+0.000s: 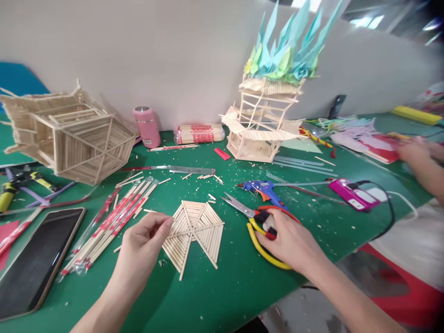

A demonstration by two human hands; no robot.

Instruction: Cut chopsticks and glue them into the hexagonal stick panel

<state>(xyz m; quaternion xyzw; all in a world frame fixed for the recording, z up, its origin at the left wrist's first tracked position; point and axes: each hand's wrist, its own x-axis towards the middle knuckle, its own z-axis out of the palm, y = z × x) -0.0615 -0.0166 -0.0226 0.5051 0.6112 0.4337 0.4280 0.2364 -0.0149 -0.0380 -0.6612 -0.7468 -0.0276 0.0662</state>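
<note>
Clear plastic sleeves (116, 224) lie left of centre, holding pale sticks with red bands; a second wrapped bundle (199, 134), same sort of sticks inside, rests near the wall. Pink bottle (147, 127) upright beside it, lid on, contents hidden. Web-shaped stick panel (193, 230) lies on the table between the two hands, one wedge unfilled on the side facing the wearer. Left hand (144, 240) at the panel's left edge, thumb and forefinger drawn together; cannot tell whether anything is pinched between them. Right hand (294, 238) grasps scissors (243, 208) by the red-and-yellow handles, off to the panel's right, blades pointing away from the wearer and slightly parted. Blue glue gun (265, 190) just beyond the scissors. Surface: green table (215, 305), littered with stick offcuts; phone (38, 259) at left, purple power strip (354, 196) at right. Behind, a stick structure (90, 143) with a webbed face at left, and a tiered stick tower (270, 134) topped with blue-green paper leaves (277, 62). Pale wall (173, 55) at the back; another person's hand (414, 150) over reddish material at far right.
</note>
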